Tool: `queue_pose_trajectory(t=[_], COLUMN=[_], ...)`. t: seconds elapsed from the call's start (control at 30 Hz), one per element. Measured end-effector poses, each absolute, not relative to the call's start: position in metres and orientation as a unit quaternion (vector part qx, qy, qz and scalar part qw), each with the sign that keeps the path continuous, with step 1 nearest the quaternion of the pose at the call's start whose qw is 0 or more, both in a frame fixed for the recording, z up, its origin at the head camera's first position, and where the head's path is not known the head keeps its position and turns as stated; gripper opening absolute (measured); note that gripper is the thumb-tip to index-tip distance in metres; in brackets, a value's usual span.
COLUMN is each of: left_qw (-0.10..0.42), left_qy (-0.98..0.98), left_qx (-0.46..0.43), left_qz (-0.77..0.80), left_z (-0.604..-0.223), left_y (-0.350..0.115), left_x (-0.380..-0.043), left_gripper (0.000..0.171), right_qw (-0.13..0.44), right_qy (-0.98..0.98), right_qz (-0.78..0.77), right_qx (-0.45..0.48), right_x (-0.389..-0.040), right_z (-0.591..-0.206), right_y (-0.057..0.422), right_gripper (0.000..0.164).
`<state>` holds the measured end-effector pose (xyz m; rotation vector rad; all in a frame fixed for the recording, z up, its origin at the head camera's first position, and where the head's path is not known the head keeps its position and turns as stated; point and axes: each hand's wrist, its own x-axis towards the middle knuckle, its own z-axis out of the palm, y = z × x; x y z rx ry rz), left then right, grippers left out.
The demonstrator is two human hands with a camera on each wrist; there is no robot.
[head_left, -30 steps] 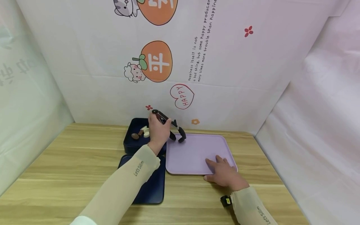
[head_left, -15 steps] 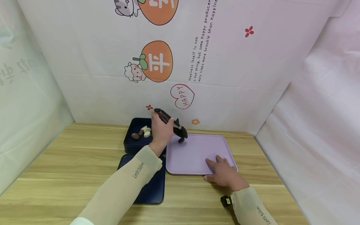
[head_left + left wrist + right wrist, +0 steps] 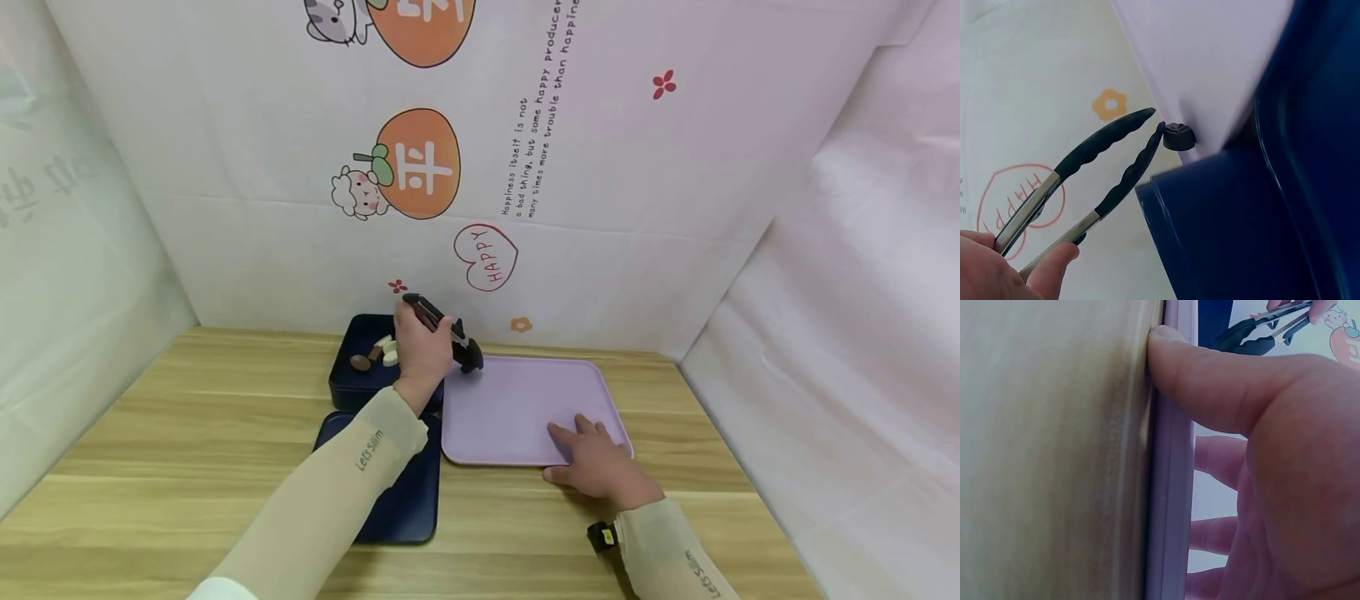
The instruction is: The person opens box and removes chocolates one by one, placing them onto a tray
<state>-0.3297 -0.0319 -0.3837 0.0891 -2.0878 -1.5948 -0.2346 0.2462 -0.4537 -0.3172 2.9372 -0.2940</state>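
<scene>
Left hand (image 3: 423,350): grip holds black-tipped tongs (image 3: 1127,178) over the 10 o'clock corner of lilac tray (image 3: 510,408). Tips narrowly apart, one right by a dark piece (image 3: 1179,139) at that corner; contact hard to tell. Right hand (image 3: 600,467): grip wide, fingers spread, resting at the tray's 4 o'clock corner. Navy box (image 3: 360,396) at 10 o'clock from tray, with brown and cream pieces (image 3: 391,355) inside. Flat navy lid (image 3: 416,508) on worktop (image 3: 172,450), 8 o'clock.

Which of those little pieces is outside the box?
The dark piece at the edge of the tray, by the tongs; the brown pieces and white pieces in view are inside the box.
</scene>
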Motion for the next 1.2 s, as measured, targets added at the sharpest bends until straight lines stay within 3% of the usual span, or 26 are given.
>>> queue_pose_trajectory(t=[0.8,1.2], left_qw=[0.286,0.315], left_qy=[-0.775,-0.741], left_qx=[0.027,0.019], left_qz=[-0.563,-0.593], left_z=[-0.370,-0.323], left_y=[-0.046,-0.114], left_x=[-0.328,-0.326], left_gripper=[0.053,0.046], right_qw=[0.086,0.091], right_qy=[0.986,0.985], right_qz=[-0.098,-0.105], right_qx=[-0.108,-0.104], right_x=[-0.235,-0.233], right_z=[-0.453,-0.452], right_y=[0.245,0.245], right_gripper=[0.077,0.077])
